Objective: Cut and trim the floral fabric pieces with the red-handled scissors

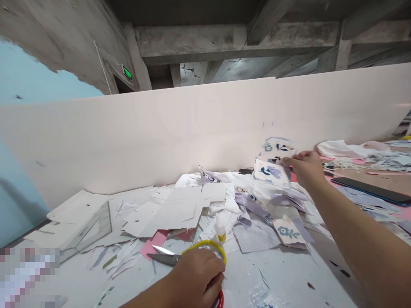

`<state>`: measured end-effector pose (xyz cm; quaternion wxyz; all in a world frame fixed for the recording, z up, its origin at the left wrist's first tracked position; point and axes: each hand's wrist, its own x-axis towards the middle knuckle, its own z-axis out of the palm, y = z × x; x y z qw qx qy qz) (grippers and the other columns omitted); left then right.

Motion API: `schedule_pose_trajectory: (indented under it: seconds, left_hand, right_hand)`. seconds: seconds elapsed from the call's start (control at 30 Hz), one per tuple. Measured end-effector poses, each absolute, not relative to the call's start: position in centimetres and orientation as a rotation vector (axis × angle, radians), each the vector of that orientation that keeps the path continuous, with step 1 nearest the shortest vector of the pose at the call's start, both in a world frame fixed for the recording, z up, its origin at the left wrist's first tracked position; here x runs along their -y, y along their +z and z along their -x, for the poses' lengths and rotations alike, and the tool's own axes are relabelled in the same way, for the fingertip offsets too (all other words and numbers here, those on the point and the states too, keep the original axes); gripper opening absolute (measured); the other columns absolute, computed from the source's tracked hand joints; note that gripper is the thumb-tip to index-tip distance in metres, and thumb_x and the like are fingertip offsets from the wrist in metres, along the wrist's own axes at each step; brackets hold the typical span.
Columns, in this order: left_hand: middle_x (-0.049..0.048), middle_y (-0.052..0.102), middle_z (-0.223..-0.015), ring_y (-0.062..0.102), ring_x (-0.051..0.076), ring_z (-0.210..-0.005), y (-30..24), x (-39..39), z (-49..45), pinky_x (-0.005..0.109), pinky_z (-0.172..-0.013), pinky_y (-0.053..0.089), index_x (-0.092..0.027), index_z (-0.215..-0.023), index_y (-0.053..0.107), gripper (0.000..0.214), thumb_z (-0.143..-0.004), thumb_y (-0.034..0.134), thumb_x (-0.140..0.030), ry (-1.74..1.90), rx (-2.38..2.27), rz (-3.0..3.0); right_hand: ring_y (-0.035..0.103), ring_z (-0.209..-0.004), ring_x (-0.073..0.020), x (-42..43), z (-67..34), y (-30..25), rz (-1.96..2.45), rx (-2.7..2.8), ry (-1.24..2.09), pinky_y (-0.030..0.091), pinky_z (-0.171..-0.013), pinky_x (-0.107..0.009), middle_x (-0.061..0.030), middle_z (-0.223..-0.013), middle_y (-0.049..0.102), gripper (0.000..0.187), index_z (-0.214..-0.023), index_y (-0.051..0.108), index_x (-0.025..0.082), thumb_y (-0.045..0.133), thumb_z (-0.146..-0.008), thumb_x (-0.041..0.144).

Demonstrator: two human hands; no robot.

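Observation:
My left hand (199,273) is curled over the handles of a pair of scissors (171,258) at the bottom centre. Their blades point left and stand slightly apart; one handle is yellow, the other red. Farther back on the right, my right hand (305,164) pinches the edge of a flower-printed fabric piece (276,149), raised above the pile. Just below it is a second flower-printed piece (271,173); whether the two are joined I cannot tell. Another printed square (290,232) lies nearer the front, on a lilac scrap. A small yellow-and-white glue bottle (220,231) stands beyond the scissors.
White card sheets (173,209) and fabric scraps (229,203) cover the table's middle. A clear set square (93,231) lies at left. At right are a dark phone (369,190), white cords (345,163) and more cloth (356,149). A pale partition (160,132) closes off the back.

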<state>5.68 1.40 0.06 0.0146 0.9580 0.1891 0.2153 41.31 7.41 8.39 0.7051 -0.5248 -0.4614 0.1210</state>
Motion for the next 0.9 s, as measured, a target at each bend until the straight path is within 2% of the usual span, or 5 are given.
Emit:
schedule_pose_trajectory:
  seconds: [0.33, 0.5, 0.6, 0.7, 0.9]
  left_hand:
    - [0.0037, 0.053, -0.082, 0.051, 0.013, -0.073, 1.5, -0.8, -5.3, 0.024, -0.065, 0.043, -0.02, -0.099, 0.043, 0.029, -0.081, 0.045, -0.042, 1.128, -0.934, -1.877]
    - [-0.0032, 0.048, -0.051, 0.045, 0.009, -0.044, 2.0, -0.9, -6.3, 0.023, -0.046, 0.038, -0.017, -0.079, 0.048, 0.043, -0.069, 0.052, -0.059, 1.014, -0.956, -1.361]
    - [-0.0031, 0.048, -0.046, 0.044, 0.01, -0.039, 2.1, -1.3, -6.4, 0.024, -0.043, 0.038, -0.017, -0.071, 0.05, 0.042, -0.071, 0.05, -0.058, 1.07, -1.033, -1.223]
    - [0.0005, 0.058, -0.06, 0.052, 0.012, -0.05, 2.5, -1.5, -6.1, 0.024, -0.048, 0.041, -0.017, -0.087, 0.056, 0.039, -0.072, 0.053, -0.053, 1.187, -1.025, -1.241]
    - [0.0028, 0.063, -0.084, 0.058, 0.015, -0.075, 4.0, -1.4, -5.8, 0.024, -0.062, 0.046, -0.022, -0.1, 0.057, 0.037, -0.068, 0.063, -0.039, 1.182, -0.731, -1.117]
  right_hand:
    - [0.052, -0.05, -0.0071, -4.4, -28.7, 11.2, 0.829, 1.506, 1.043, 0.039, -0.049, -0.02, 0.0079, -0.057, 0.051, 0.03, -0.078, 0.049, 0.019, 0.072, -0.058, 0.019]
    - [0.053, -0.055, -0.0081, -3.3, -24.8, 10.1, 0.815, 1.594, 1.141, 0.043, -0.056, -0.023, 0.0058, -0.061, 0.055, 0.025, -0.082, 0.053, 0.018, 0.07, -0.065, 0.023]
    - [0.058, -0.067, -0.0106, -3.2, -24.2, 9.5, 0.874, 1.617, 1.116, 0.045, -0.064, -0.026, 0.0019, -0.08, 0.06, 0.026, -0.091, 0.056, 0.02, 0.067, -0.069, 0.027]
    - [0.06, -0.075, -0.014, -3.2, -24.3, 9.2, 0.84, 1.66, 1.325, 0.046, -0.069, -0.03, -0.0007, -0.089, 0.062, 0.025, -0.094, 0.058, 0.021, 0.065, -0.07, 0.025]
    - [0.061, -0.082, -0.0167, -3.5, -24.3, 9.0, 0.694, 1.403, 1.589, 0.046, -0.074, -0.03, -0.0034, -0.091, 0.065, 0.015, -0.062, 0.065, 0.016, 0.062, -0.054, 0.004]
